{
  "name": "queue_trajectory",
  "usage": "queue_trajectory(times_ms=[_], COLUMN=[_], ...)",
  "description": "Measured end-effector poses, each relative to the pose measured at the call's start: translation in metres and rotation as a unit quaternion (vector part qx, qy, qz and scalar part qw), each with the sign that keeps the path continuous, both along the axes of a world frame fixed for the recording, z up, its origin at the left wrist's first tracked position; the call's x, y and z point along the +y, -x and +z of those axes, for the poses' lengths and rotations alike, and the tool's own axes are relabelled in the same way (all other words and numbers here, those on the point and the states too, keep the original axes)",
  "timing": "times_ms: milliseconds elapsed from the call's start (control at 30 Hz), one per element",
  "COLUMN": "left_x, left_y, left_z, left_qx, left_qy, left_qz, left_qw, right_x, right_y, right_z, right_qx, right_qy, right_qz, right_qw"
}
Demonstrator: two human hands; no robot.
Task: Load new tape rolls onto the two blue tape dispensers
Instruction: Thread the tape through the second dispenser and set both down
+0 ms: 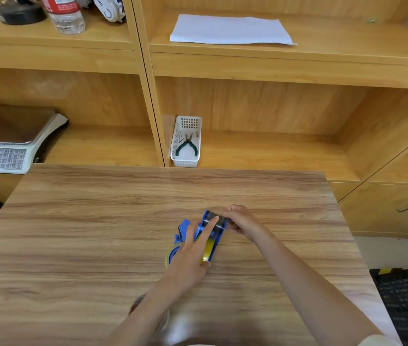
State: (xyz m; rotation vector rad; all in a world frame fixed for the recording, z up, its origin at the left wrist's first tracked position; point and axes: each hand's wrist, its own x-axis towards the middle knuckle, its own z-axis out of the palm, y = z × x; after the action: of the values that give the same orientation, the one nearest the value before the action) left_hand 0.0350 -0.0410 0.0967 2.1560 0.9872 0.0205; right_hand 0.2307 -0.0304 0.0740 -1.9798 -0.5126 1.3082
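Two blue tape dispensers lie side by side on the wooden table (pixel 98 221). The right dispenser (pixel 216 237) carries a yellowish tape roll (pixel 208 248) and has a grey roller at its far end. My left hand (pixel 193 253) lies over it, index finger stretched onto the roller. My right hand (pixel 241 219) pinches the far end of this dispenser from the right. The left dispenser (pixel 182 229) is partly hidden under my left hand, and a clear tape roll (pixel 170 254) shows on it. Another roll (pixel 138 303) sits blurred under my left forearm.
A white basket (pixel 176 146) with green pliers stands on the shelf behind the table. A weighing scale (pixel 11 143) sits at the left. White paper (pixel 230 29) and a water bottle (pixel 65 13) are on upper shelves. Black crates flank the table.
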Motion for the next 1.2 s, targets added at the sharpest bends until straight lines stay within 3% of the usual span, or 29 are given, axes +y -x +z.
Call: queue_trajectory(times_ms=[133, 300, 1200], left_x=[0.001, 0.002, 0.019], left_y=[0.001, 0.001, -0.007], left_z=[-0.001, -0.001, -0.009], left_qx=[-0.002, -0.003, -0.107], left_qy=[-0.003, -0.002, 0.066], left_qz=[-0.003, -0.002, 0.044], left_qw=[1.000, 1.000, 0.991], right_x=[0.005, 0.010, 0.001], right_y=[-0.006, -0.009, -0.017], right_z=[0.000, 0.004, 0.012], right_qx=[0.054, 0.061, 0.151], right_qy=[0.040, 0.076, 0.043], right_qz=[0.022, 0.022, -0.038], right_qw=[0.997, 0.995, 0.987])
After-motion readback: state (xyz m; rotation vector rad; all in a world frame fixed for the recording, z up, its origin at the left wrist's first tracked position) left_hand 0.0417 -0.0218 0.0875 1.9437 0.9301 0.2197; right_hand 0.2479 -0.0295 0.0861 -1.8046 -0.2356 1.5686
